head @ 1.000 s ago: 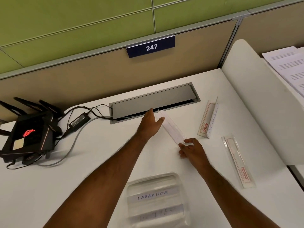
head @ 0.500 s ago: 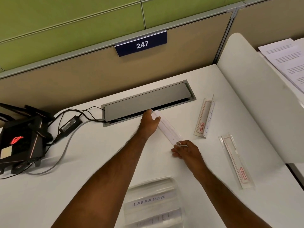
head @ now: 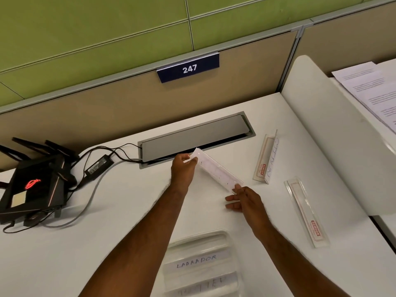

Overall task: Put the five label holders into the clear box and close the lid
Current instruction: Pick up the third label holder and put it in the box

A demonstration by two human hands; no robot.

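A long clear label holder [head: 215,169] is lifted off the white desk [head: 107,243] and held at both ends. My left hand [head: 182,168] pinches its far end and my right hand [head: 245,200] grips its near end. Two more label holders lie to the right: one standing folded [head: 264,160], one flat [head: 306,211] with red print. The clear box [head: 199,237] sits at the bottom centre, its lid out of sight. Inside are two holders, one reading LABRADOR [head: 196,262] and another [head: 203,284] nearer me.
A grey cable hatch [head: 192,137] is set into the desk behind my hands. A black router [head: 32,189] with its power brick [head: 99,165] and cables sits at the left. A white divider [head: 334,133] rises at the right, with printed papers [head: 372,88] beyond it.
The held label holder has risen off the desk. My left hand has shifted from resting beside its far end to pinching it. The camera view has swung slightly.
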